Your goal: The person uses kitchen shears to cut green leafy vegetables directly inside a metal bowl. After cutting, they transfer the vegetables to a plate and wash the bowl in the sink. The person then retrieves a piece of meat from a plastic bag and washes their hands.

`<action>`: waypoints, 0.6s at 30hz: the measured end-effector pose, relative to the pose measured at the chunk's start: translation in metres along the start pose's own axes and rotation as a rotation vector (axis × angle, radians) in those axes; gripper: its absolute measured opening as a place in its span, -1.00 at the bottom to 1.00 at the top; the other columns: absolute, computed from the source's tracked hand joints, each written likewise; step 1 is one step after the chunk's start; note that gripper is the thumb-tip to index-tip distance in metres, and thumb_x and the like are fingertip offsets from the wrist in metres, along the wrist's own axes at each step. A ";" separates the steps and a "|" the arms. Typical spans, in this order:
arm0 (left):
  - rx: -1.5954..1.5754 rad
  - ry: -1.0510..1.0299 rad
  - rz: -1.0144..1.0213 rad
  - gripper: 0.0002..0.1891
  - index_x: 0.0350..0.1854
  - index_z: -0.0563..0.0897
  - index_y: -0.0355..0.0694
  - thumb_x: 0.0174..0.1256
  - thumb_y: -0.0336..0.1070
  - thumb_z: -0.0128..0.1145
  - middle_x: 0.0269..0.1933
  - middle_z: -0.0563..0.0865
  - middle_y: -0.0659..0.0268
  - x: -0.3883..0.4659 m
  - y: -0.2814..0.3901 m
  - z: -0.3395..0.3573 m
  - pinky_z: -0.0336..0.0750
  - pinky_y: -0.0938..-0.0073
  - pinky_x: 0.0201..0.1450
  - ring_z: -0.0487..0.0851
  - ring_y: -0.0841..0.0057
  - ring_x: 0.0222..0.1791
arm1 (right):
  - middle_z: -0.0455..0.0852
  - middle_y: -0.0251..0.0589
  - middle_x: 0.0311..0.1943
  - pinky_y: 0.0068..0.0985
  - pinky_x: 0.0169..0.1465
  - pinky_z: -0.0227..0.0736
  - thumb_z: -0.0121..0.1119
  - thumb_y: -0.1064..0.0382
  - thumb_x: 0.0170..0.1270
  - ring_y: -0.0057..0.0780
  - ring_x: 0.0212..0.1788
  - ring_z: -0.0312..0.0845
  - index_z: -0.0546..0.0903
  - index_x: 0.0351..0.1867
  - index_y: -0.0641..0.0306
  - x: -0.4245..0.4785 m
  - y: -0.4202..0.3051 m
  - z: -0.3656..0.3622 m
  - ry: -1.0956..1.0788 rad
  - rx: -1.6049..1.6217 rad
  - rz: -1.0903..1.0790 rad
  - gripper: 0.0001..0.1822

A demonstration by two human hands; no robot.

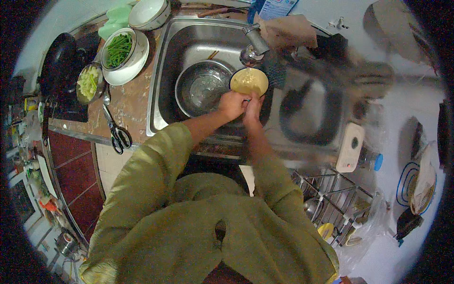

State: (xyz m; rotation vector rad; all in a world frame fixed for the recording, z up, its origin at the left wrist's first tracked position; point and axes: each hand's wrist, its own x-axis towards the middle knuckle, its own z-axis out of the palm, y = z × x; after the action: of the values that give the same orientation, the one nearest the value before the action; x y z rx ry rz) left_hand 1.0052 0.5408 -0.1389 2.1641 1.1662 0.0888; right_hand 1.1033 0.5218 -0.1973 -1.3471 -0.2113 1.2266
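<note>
Both my hands are at a yellow bowl [249, 81] under the metal faucet [256, 38], over the right part of the left sink basin. My left hand [233, 105] is at the bowl's near left rim, its fingers curled. My right hand [253, 107] grips the near edge beside it. Liquid shows inside the bowl. Left of it, a large stainless steel bowl [205, 88] rests in the basin, with some water in it. The two hands touch or nearly touch, and their fingertips are partly hidden.
On the left counter [133, 103] are a bowl of cut green beans [119, 50] on a white plate [136, 71], a bowl of chopped pale vegetable [88, 84], a spoon and scissors [117, 133]. A second basin [312, 110] lies right; below it stands a wire rack [337, 198].
</note>
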 end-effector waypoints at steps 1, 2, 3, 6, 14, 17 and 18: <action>0.134 0.059 0.150 -0.71 -0.14 0.60 -0.17 0.11 -0.23 -0.02 -0.18 0.67 0.18 0.003 -0.012 0.000 0.53 0.15 -0.12 0.62 0.21 -0.13 | 0.41 -0.03 0.03 -0.35 -0.30 0.54 0.00 0.05 0.17 -0.11 -0.14 0.51 0.14 0.21 0.17 0.003 -0.007 -0.007 0.025 -0.059 0.055 -0.40; 0.248 0.132 0.328 -0.73 -0.19 0.62 -0.18 0.08 -0.23 0.01 -0.24 0.68 0.18 0.006 -0.033 -0.008 0.53 0.15 -0.14 0.63 0.20 -0.18 | 0.39 -0.01 0.04 -0.29 -0.20 0.56 0.00 0.03 0.16 -0.06 -0.08 0.50 0.13 0.21 0.18 0.004 -0.014 -0.015 -0.056 0.160 0.210 -0.38; 0.377 0.133 0.463 -0.74 -0.24 0.65 -0.19 0.05 -0.23 0.04 -0.30 0.70 0.18 0.012 -0.048 -0.013 0.53 0.14 -0.15 0.65 0.19 -0.24 | 0.39 0.02 0.06 -0.24 -0.13 0.53 -0.02 0.03 0.18 -0.05 -0.05 0.49 0.14 0.21 0.23 0.005 -0.020 -0.021 -0.138 0.144 0.264 -0.39; 0.452 0.481 0.672 -0.80 -0.35 0.68 -0.10 -0.05 -0.31 0.06 -0.40 0.68 0.17 0.026 -0.061 -0.023 0.55 0.26 -0.18 0.65 0.24 -0.28 | 0.39 0.09 0.05 -0.22 -0.13 0.54 -0.05 0.05 0.21 -0.07 -0.10 0.52 0.13 0.22 0.32 0.008 -0.027 -0.021 -0.249 0.191 0.314 -0.39; 0.112 0.147 0.031 -0.73 -0.19 0.63 -0.09 0.10 -0.13 0.07 -0.26 0.67 0.18 0.011 -0.007 0.014 0.54 0.19 -0.18 0.63 0.18 -0.25 | 0.45 -0.06 -0.04 -0.43 -0.42 0.52 -0.05 0.06 0.17 -0.24 -0.25 0.54 0.16 0.19 0.17 0.016 -0.019 -0.006 0.075 -0.207 0.010 -0.43; 0.400 0.016 0.312 -0.61 0.05 0.50 -0.10 0.21 -0.08 -0.04 0.03 0.56 0.18 0.030 -0.067 -0.003 0.43 0.28 0.07 0.49 0.23 0.04 | 0.42 0.01 0.02 -0.38 -0.34 0.59 -0.07 0.06 0.18 -0.18 -0.17 0.56 0.15 0.20 0.19 0.017 -0.032 -0.008 0.011 -0.176 0.068 -0.43; 0.417 0.120 0.396 -0.58 0.11 0.45 -0.12 0.23 -0.08 -0.08 0.11 0.49 0.18 0.039 -0.080 -0.007 0.35 0.30 0.17 0.42 0.24 0.13 | 0.27 0.05 0.18 -0.08 -0.14 0.52 0.05 0.00 0.19 0.03 0.07 0.40 -0.11 0.34 0.12 0.015 -0.036 -0.008 -0.106 -0.124 0.123 -0.20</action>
State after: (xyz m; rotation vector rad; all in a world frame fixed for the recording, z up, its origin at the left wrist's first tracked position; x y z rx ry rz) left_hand 0.9684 0.6045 -0.1902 2.7740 0.8566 0.1612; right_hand 1.1349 0.5372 -0.1779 -1.4198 -0.2870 1.4098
